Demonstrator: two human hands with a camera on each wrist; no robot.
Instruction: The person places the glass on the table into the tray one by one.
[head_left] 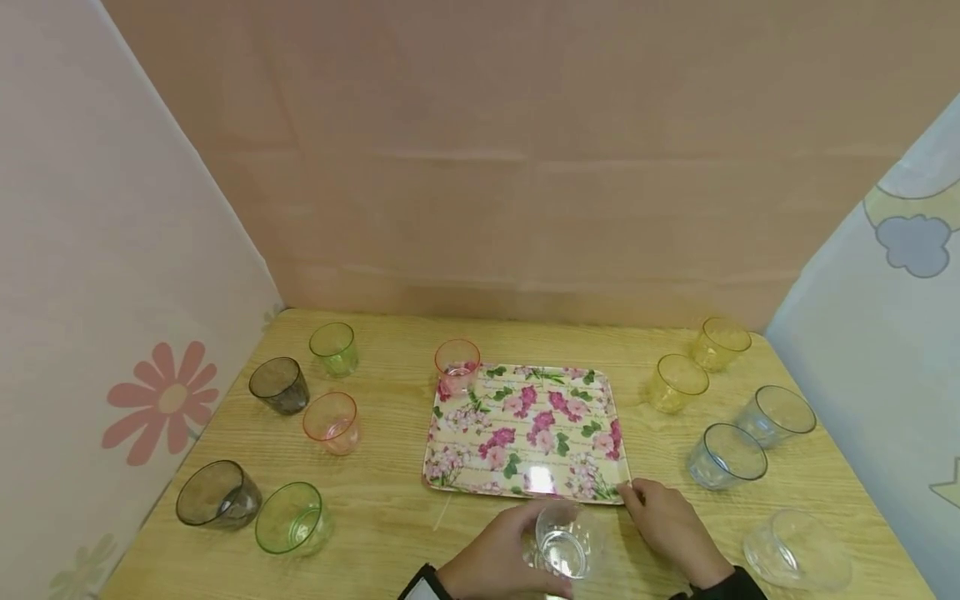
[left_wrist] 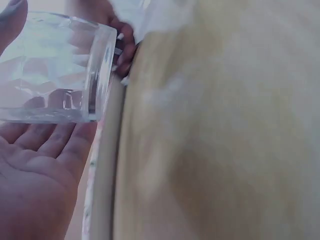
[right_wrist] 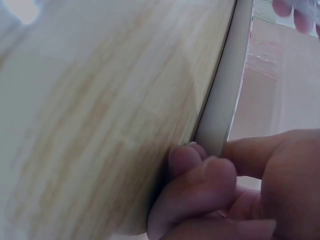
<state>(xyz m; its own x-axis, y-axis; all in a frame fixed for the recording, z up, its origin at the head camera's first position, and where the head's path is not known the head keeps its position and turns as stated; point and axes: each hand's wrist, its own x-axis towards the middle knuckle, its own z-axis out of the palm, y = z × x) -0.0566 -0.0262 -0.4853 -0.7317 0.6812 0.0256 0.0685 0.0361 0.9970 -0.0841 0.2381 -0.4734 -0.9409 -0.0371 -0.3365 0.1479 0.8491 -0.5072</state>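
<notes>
My left hand (head_left: 498,554) grips a clear glass (head_left: 567,542) near the front edge of a floral tray (head_left: 540,429). In the left wrist view, this clear faceted glass (left_wrist: 50,70) lies between the thumb and the fingers (left_wrist: 60,137). At the tray's front right corner, my right hand (head_left: 663,525) pinches the rim. The right wrist view shows the thumb on one side of the tray's pale edge (right_wrist: 220,100) and curled fingers (right_wrist: 195,192) at its other side. A pink glass (head_left: 457,367) stands at the tray's back left corner.
On the left stand two green glasses (head_left: 292,518), two dark grey glasses (head_left: 219,496) and another pink glass (head_left: 332,423). To the right are two yellow glasses (head_left: 678,383), two bluish glasses (head_left: 726,457) and a clear glass (head_left: 797,550). Paper-like walls (head_left: 525,192) surround the wooden table (head_left: 382,517).
</notes>
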